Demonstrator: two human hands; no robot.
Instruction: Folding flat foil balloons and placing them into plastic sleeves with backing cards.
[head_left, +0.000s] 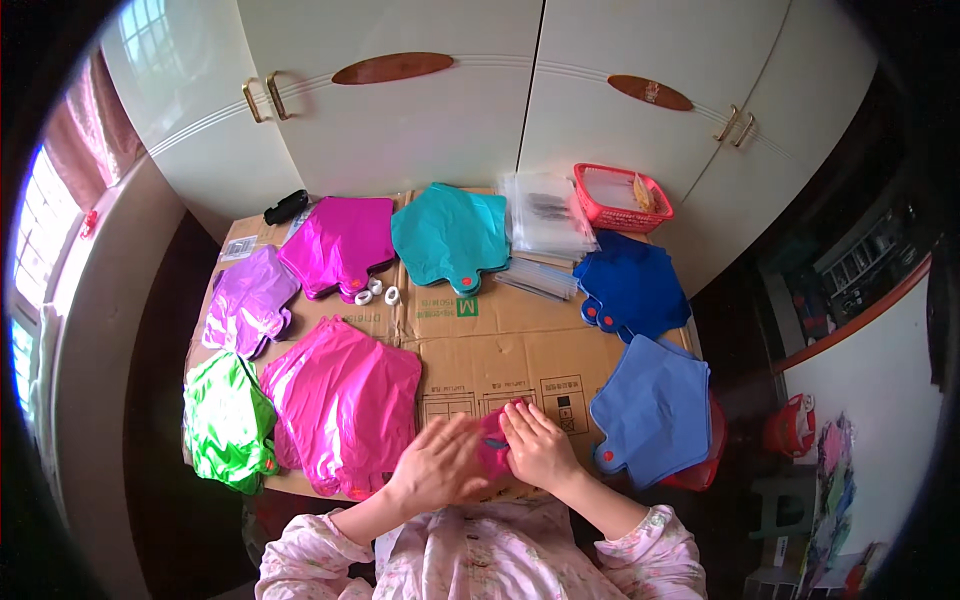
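Pink piece | our left hand outstretched, blurry; right hand laid flat on it | might skid or crease imo if we press unevenly

Your right hand lays straight fingers on a small deep-pink piece over the cardboard; your left hand, blurred, is flat at its left, contact unclear. Hot-pink foil stack left, light-blue stack right, teal stack beyond, near clear plastic sleeves.
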